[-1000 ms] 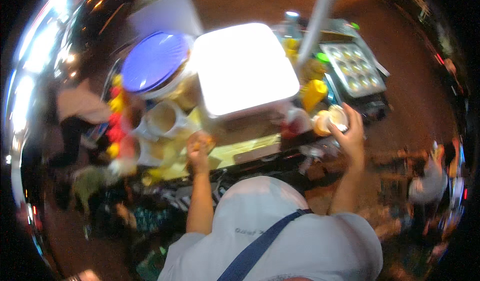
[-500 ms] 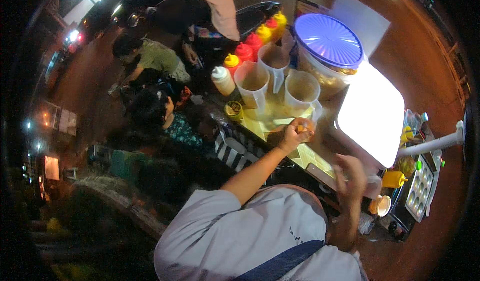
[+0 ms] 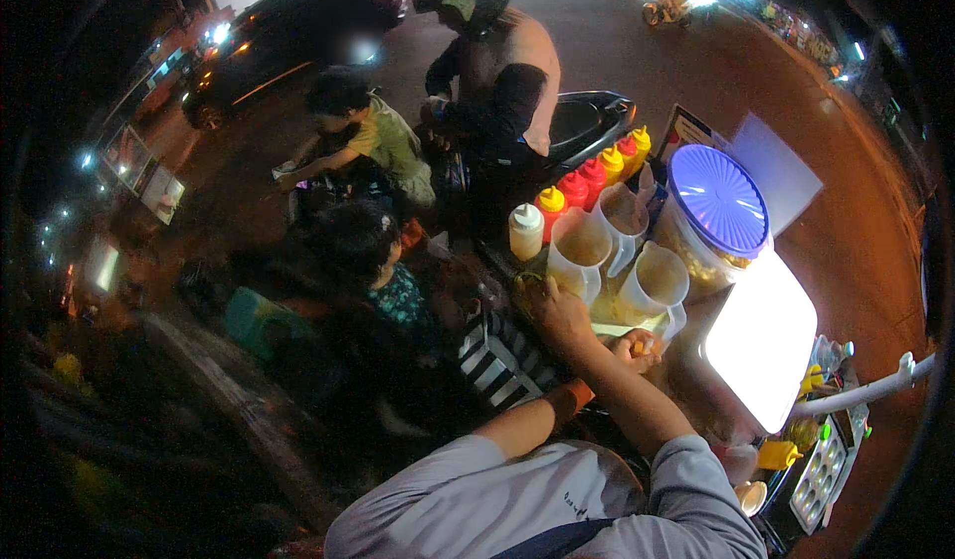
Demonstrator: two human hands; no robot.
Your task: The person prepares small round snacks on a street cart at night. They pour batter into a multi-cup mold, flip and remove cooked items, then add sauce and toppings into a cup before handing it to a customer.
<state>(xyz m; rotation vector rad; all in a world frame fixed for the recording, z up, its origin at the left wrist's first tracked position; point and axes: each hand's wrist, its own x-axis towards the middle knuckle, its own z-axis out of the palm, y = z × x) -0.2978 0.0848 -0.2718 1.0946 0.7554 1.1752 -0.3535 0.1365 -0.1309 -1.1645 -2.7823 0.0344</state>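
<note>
My left hand (image 3: 637, 348) is closed around a small orange-yellow thing (image 3: 645, 340), too small to name, in front of the clear plastic jugs. Crossing over my left forearm, my right hand (image 3: 559, 315) reaches to a small yellow-green cup (image 3: 527, 282) at the counter's left edge. Its fingers are bent together at the cup, partly hidden, and what they hold does not show. Right beside that hand stands one clear jug (image 3: 579, 251). A second jug (image 3: 622, 219) is behind it, and a third (image 3: 659, 279) stands to the right, above my left hand.
Red and yellow squeeze bottles (image 3: 575, 189) and a white one (image 3: 525, 231) line the far left edge. A purple-lidded tub (image 3: 718, 201) and a bright white panel (image 3: 764, 345) stand right. A moulded pan (image 3: 821, 479) lies farther right. Several people, one helmeted (image 3: 487, 62), are at left.
My right hand has swung from the right across my left forearm to the small cup. My left hand still holds the orange-yellow thing. The view has shifted, showing more street.
</note>
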